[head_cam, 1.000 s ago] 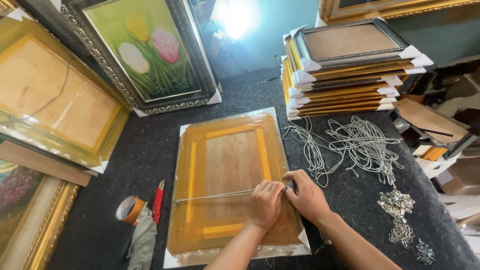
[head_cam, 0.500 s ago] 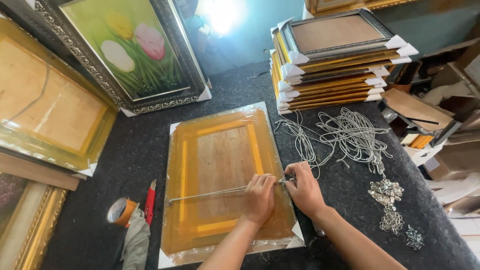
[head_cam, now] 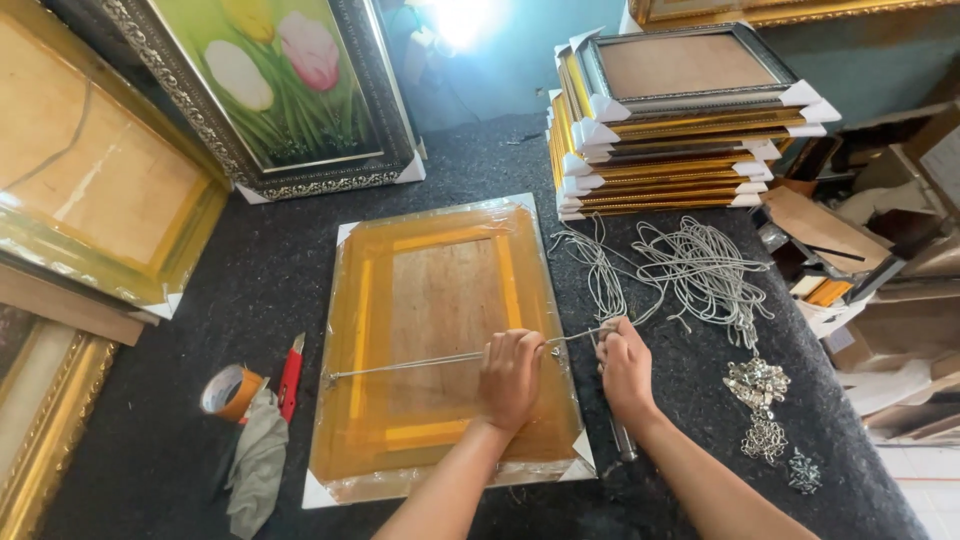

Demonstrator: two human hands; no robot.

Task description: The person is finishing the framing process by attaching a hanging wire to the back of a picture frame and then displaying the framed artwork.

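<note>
Two bare hands work over a dark table, and many things lie around them. Far left, big gold frames lean in a pile, cut off by the edge, so their full shape is hidden. Behind them stands a flower painting in a dark frame. Lower down sit a roll of tape, a red cutter and a grey rag. In the middle lies the wrapped frame, face down, its brown back showing under shiny plastic with white corner guards. It looks stiff and flat and maybe a bit heavy; the plastic may be slippery, so the edges seem the best place to take hold. A thin grey cord runs tight across its back from the left side. The cord looks light, soft and bendy, best held near its end. The left hand is a closed grip pressed down on the cord near the right side of the frame. Just beside it, the right hand pinches the cord shut at the frame's right edge. The spot between the hands is too small to make out, so I cannot tell how the cord is fixed there. Something dark and round pokes out under the right wrist, mostly hidden. Further right lie loose cord bundles, a stack of frames, small metal hangers and brown boxes cut off at the edge
</note>
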